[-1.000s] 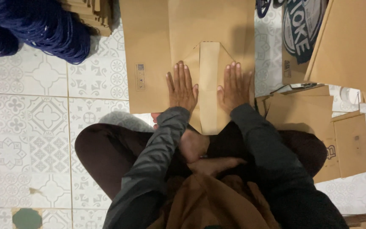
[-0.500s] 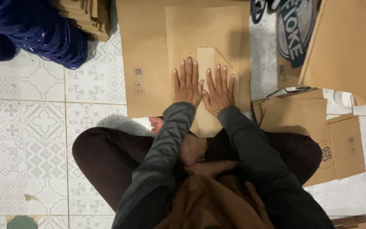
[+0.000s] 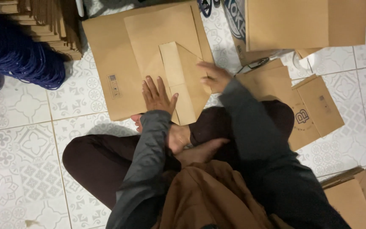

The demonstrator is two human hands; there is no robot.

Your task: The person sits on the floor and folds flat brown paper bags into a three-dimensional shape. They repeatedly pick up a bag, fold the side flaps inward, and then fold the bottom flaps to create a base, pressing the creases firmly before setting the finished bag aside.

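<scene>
Head view, left to right: dark blue bundled loops lie on the patterned tile floor beside a stack of cardboard sheets. Left hand lies flat, fingers spread, pressing a folded brown cardboard sheet on the floor ahead of the crossed legs. Right hand, blurred, touches the sheet's folded flap; whether its grip closes cannot be told. More flat cartons lie right.

Two hands, one folded cardboard sheet, one blue coil.
</scene>
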